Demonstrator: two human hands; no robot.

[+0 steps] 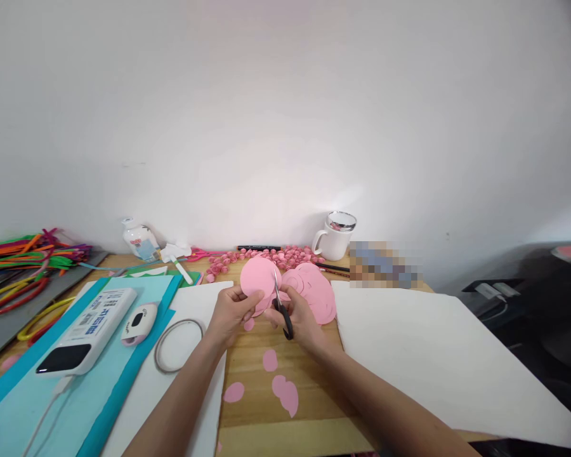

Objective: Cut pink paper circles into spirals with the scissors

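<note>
Between thumb and fingers, my left hand [233,311] pinches a round pink paper disc [257,277] by its lower edge. My right hand [297,314] grips black-handled scissors [285,317], their blades pointing up at the disc's right edge. Whether the blades have entered the paper I cannot tell. Just behind my right hand lies a pile of pink paper spirals and discs [318,298]. Small pink paper scraps [270,360] lie on the wooden table nearer to me. Beyond the disc are many small rolled pink paper roses [290,256].
A white mug [335,236] stands near the wall. At left are a white power bank [88,330], a small white-pink device [139,324], a tape roll [178,344], a bottle [140,240] and colourful pipe cleaners [33,257]. A white sheet [438,355] lies right.
</note>
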